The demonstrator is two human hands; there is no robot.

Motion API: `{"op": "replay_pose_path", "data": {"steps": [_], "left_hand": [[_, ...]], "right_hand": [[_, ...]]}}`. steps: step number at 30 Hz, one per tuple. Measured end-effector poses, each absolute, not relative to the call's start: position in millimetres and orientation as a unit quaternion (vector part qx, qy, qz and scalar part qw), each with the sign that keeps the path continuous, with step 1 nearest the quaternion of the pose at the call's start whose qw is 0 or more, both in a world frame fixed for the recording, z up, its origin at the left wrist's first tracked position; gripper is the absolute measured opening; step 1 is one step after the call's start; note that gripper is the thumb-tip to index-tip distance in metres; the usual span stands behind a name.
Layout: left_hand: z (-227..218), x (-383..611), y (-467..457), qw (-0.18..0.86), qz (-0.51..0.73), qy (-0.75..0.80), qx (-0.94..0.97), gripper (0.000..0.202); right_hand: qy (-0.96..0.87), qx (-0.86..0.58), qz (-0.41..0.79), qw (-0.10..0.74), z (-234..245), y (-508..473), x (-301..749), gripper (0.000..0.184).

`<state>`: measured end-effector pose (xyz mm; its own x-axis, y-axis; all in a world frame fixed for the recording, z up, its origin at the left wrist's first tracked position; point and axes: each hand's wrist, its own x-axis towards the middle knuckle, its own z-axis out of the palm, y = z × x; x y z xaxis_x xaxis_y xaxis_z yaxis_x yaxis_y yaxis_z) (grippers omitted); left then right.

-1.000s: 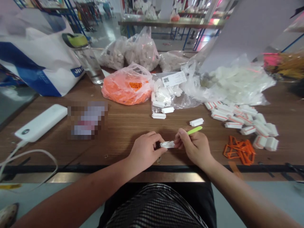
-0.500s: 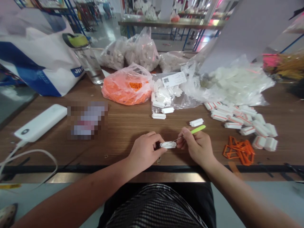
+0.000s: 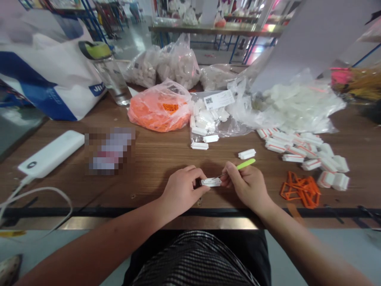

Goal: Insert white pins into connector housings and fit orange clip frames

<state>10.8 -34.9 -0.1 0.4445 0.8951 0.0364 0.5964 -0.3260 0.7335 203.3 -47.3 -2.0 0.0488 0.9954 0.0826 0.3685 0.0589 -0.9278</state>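
Observation:
My left hand (image 3: 185, 187) pinches the left end of a white plastic connector housing (image 3: 211, 182) with a row of small holes, low over the table near its front edge. Held like a pen in my right hand (image 3: 247, 183) is a thin metal pick with a lime-green handle (image 3: 246, 164); its tip meets the top of the housing. Fingers of that hand are close against the housing's right end. A loose white housing (image 3: 247, 153) lies just beyond my right hand. To the right are a pile of orange plastic frames (image 3: 300, 190) and white housings with orange strips (image 3: 308, 149).
Behind my hands lie a pink-tinted bag of orange parts (image 3: 160, 113) and an open clear bag of white housings (image 3: 208, 119). A large bag of pale parts (image 3: 297, 103) is at back right. Leftward are a white power bank (image 3: 52, 153), a water bottle (image 3: 111, 75) and a blurred-out object (image 3: 111, 151).
The green handle has tilted slightly down and left as my right hand shifts a little. My left hand keeps its hold on the housing, nearly still.

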Motion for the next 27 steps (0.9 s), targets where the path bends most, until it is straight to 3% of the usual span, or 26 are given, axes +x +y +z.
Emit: {"op": "replay_pose_path", "data": {"steps": [7,14,27], "left_hand": [[-0.6,9.8,-36.1,0.329,0.237,0.467,0.786,0.007],[-0.9,10.2,-35.4,0.328,0.234,0.472,0.784,0.006],[-1.5,9.2,-35.7,0.327,0.235,0.471,0.785,0.006]], "right_hand": [[-0.724,-0.545,0.233,0.353,2.5,-53.9,206.1,0.037],[-0.626,-0.549,0.329,0.445,1.5,-55.7,204.4,0.039],[-0.614,-0.549,0.347,0.448,-1.2,-55.5,204.5,0.041]]}}
